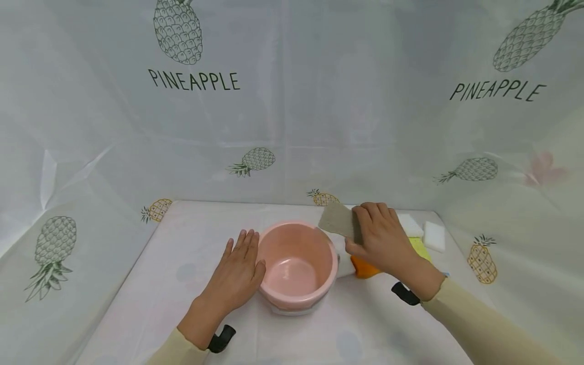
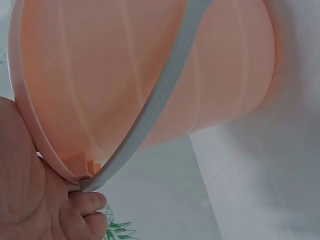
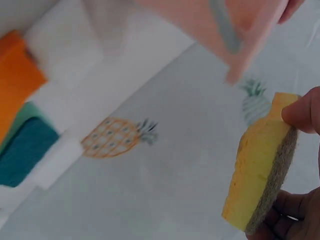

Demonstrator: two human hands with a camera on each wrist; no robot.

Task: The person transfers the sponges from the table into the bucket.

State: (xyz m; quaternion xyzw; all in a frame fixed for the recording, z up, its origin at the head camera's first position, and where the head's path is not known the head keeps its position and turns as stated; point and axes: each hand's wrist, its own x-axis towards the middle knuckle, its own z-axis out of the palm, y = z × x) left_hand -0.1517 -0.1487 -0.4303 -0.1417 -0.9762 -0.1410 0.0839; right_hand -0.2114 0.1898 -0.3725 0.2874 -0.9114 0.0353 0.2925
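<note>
A pink bucket point(image 1: 292, 228) stands upright on the table, its inside facing up in the head view. Along its left rim lies my left hand point(image 1: 239, 274), fingers extended and thumb near the rim. The left wrist view brings up the bucket's ribbed side point(image 2: 100, 65) and its grey handle point(image 2: 160, 95), with fingertips right at the handle's hinge. My right hand point(image 1: 383, 238) pinches a sponge point(image 1: 336, 220) above the right rim. That sponge is yellow with a grey-brown scouring side point(image 3: 272, 182), held between thumb and fingers in the right wrist view.
Right of the bucket lie an orange item point(image 1: 364, 267), a yellow piece point(image 1: 418, 247) and white blocks point(image 1: 434, 236), partly behind my right hand. A teal sponge point(image 3: 30, 150) shows beside them in the right wrist view. White pineapple-print sheeting point(image 1: 319, 111) surrounds the table.
</note>
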